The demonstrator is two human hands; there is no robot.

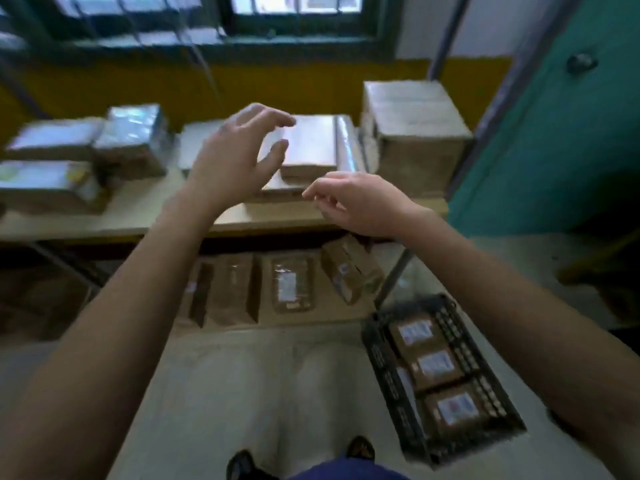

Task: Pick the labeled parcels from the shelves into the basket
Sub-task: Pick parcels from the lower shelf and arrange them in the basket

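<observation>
A flat taped parcel (311,143) lies on top of a small stack on the upper shelf (138,216). My left hand (239,157) hovers just left of it, fingers spread and empty. Nearer to me, my right hand (356,202) hangs at the stack's front edge with fingers loosely curled, holding nothing. On the floor at the right stands a black slatted basket (381,358) holding three brown parcels with white labels (436,365). The frame is blurred.
A large box (415,133) stands at the shelf's right end, several wrapped parcels (131,140) at its left. More brown parcels (291,285) sit on the lower shelf. A teal door (571,133) is at right. My feet show at the bottom.
</observation>
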